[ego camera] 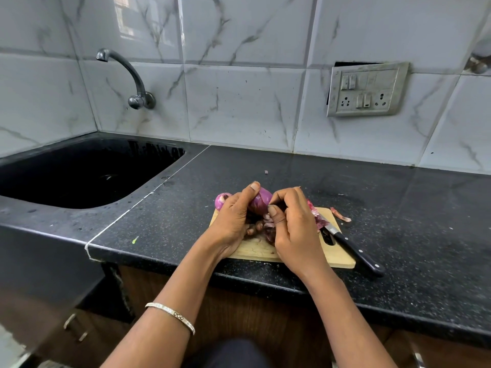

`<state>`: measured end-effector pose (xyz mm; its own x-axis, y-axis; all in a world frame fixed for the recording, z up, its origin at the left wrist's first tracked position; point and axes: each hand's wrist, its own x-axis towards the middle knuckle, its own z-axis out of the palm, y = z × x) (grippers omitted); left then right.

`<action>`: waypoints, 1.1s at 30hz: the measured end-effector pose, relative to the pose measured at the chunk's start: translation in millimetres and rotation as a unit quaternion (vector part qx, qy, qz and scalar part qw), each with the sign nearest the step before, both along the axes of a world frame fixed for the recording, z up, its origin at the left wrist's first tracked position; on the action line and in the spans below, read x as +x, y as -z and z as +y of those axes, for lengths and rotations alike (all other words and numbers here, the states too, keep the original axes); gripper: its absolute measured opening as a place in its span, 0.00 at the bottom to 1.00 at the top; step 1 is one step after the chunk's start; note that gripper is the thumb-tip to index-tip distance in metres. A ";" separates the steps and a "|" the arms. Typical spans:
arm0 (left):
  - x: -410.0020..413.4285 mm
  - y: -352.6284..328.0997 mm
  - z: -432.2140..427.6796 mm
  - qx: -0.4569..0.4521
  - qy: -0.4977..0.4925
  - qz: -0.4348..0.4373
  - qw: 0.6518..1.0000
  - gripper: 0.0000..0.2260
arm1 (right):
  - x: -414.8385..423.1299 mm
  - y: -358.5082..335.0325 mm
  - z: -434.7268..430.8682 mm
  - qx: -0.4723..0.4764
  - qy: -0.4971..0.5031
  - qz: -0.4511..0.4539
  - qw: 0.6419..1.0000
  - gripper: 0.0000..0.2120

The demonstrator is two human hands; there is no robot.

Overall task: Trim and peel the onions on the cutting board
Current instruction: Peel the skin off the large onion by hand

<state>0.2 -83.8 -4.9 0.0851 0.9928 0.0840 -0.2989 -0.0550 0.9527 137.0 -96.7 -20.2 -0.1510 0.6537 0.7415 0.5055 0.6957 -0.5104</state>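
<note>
A wooden cutting board [337,254] lies on the black counter near its front edge. Above the board, my left hand [233,219] grips a purple onion [260,201], thumb over its top. My right hand [295,229] pinches a strip of the onion's skin at its right side. A second purple onion [221,200] sits at the board's far left corner, partly hidden behind my left hand. Loose purple peels [317,215] lie on the board to the right of my right hand. A black-handled knife [353,251] rests across the board's right end.
A black sink [79,171] with a wall tap [125,73] fills the counter's left side. One peel scrap [340,215] lies on the counter [411,208] beyond the board. A switch and socket plate [368,88] hangs on the tiled wall.
</note>
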 end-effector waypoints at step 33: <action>-1.0 13.9 7.9 0.051 -0.003 0.020 0.998 0.22 | -5.5 1.0 5.5 0.024 0.050 -0.013 0.998 0.07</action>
